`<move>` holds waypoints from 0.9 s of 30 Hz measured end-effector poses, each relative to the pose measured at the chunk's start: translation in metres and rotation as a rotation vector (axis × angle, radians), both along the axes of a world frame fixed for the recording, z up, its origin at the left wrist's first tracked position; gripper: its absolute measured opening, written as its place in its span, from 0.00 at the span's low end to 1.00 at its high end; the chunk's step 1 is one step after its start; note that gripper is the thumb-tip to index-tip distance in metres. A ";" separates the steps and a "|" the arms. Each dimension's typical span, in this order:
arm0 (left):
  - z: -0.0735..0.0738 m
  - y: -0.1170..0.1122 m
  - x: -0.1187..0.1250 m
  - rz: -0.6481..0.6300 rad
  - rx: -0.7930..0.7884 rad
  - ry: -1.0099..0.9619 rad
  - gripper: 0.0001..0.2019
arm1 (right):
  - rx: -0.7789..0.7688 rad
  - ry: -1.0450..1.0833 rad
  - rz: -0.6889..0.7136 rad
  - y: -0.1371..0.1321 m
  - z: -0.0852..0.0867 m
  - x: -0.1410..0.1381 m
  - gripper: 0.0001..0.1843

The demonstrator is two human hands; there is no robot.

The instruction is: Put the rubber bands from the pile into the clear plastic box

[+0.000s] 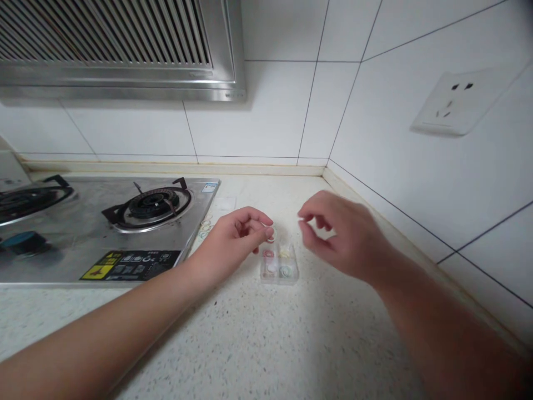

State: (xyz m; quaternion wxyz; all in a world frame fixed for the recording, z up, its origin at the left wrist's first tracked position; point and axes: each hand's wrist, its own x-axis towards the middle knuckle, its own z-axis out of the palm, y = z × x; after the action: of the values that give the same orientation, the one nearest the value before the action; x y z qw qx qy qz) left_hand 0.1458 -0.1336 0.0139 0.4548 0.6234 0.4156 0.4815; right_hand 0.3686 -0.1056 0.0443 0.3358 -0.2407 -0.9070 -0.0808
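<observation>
My left hand (241,234) is closed, thumb and index finger pinching a thin pale ring (273,234) that looks like a small hair tie. Just below it, a clear plastic compartment box (280,281) rests on the counter. Inside lie a red ring (268,254), a green ring (286,271), and whitish and yellowish ones. To the right of the box, my right hand (345,236) is raised, slightly blurred, with thumb and index fingertips nearly together. A tiny pale spot shows at those fingertips; what it is I cannot make out.
Several loose rings (205,228) lie beside the gas stove (195,189), left of my left hand. Behind them is a flat clear piece (225,204). A range hood (125,78) hangs above. A tiled wall with a socket (460,105) bounds the speckled counter (266,344) on the right.
</observation>
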 end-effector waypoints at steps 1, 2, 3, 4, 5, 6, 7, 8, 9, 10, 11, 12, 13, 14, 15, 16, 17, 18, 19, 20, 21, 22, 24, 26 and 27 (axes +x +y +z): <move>-0.003 0.001 0.000 -0.008 -0.010 -0.021 0.10 | -0.013 -0.017 0.029 0.001 -0.004 -0.004 0.06; -0.006 0.002 0.000 -0.017 -0.018 -0.043 0.10 | -0.035 -0.033 0.061 0.003 -0.009 -0.009 0.07; -0.009 0.003 0.000 -0.027 -0.028 -0.064 0.10 | -0.067 -0.062 0.103 0.004 -0.013 -0.013 0.08; -0.012 0.004 0.000 -0.035 -0.039 -0.084 0.11 | -0.096 -0.053 0.111 0.005 -0.018 -0.017 0.08; -0.014 0.005 0.000 -0.041 -0.054 -0.099 0.12 | -0.107 -0.039 0.116 0.006 -0.021 -0.020 0.09; -0.016 0.006 0.000 -0.050 -0.072 -0.111 0.13 | -0.120 -0.049 0.115 0.007 -0.024 -0.022 0.10; -0.017 0.007 0.000 -0.059 -0.092 -0.121 0.13 | -0.125 -0.051 0.113 0.008 -0.027 -0.024 0.09; -0.018 0.007 0.000 -0.070 -0.112 -0.129 0.14 | -0.124 -0.048 0.127 0.008 -0.028 -0.024 0.09; -0.018 0.007 0.000 -0.079 -0.129 -0.134 0.14 | -0.124 -0.048 0.131 0.009 -0.029 -0.025 0.09; -0.018 0.007 0.001 -0.089 -0.141 -0.137 0.15 | -0.126 -0.047 0.126 0.009 -0.030 -0.025 0.08; -0.017 0.006 0.001 -0.097 -0.151 -0.143 0.15 | -0.125 -0.043 0.125 0.009 -0.031 -0.025 0.08; -0.017 0.005 0.002 -0.103 -0.157 -0.152 0.15 | -0.127 -0.039 0.121 0.009 -0.031 -0.025 0.07; -0.016 0.004 0.002 -0.109 -0.163 -0.165 0.15 | -0.132 -0.032 0.119 0.009 -0.031 -0.025 0.07; -0.015 0.003 0.003 -0.116 -0.169 -0.179 0.16 | -0.139 -0.021 0.123 0.009 -0.032 -0.025 0.07; -0.014 0.002 0.003 -0.127 -0.176 -0.193 0.16 | -0.149 -0.007 0.127 0.010 -0.032 -0.025 0.07; -0.014 0.001 0.003 -0.135 -0.183 -0.202 0.16 | -0.163 0.007 0.130 0.010 -0.032 -0.026 0.07; -0.013 0.000 0.004 -0.140 -0.189 -0.204 0.17 | -0.178 0.021 0.135 0.010 -0.032 -0.026 0.07; -0.013 -0.001 0.004 -0.143 -0.193 -0.199 0.17 | -0.192 0.033 0.140 0.010 -0.033 -0.026 0.07; -0.013 -0.001 0.004 -0.143 -0.197 -0.192 0.17 | -0.203 0.046 0.147 0.010 -0.033 -0.026 0.07; -0.013 -0.001 0.003 -0.143 -0.201 -0.184 0.17 | -0.217 0.056 0.155 0.010 -0.033 -0.026 0.06; -0.014 -0.001 0.003 -0.145 -0.205 -0.178 0.17 | -0.228 0.066 0.163 0.010 -0.033 -0.026 0.06; -0.015 -0.001 0.003 -0.150 -0.209 -0.176 0.17 | -0.236 0.075 0.173 0.010 -0.033 -0.025 0.05; -0.016 0.000 0.002 -0.164 -0.220 -0.178 0.17 | -0.244 0.083 0.190 0.010 -0.032 -0.025 0.04; -0.018 0.001 0.002 -0.167 -0.226 -0.186 0.17 | -0.243 0.077 0.200 0.010 -0.031 -0.024 0.04; -0.018 0.001 0.002 -0.167 -0.225 -0.191 0.17 | -0.239 0.071 0.201 0.010 -0.030 -0.023 0.04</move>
State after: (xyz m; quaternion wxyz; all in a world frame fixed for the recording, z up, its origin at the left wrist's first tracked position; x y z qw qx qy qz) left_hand 0.1480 -0.1330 -0.0040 0.5975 0.5523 0.3684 0.4497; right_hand 0.3452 -0.0951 0.0141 0.3431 -0.1898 -0.9172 0.0704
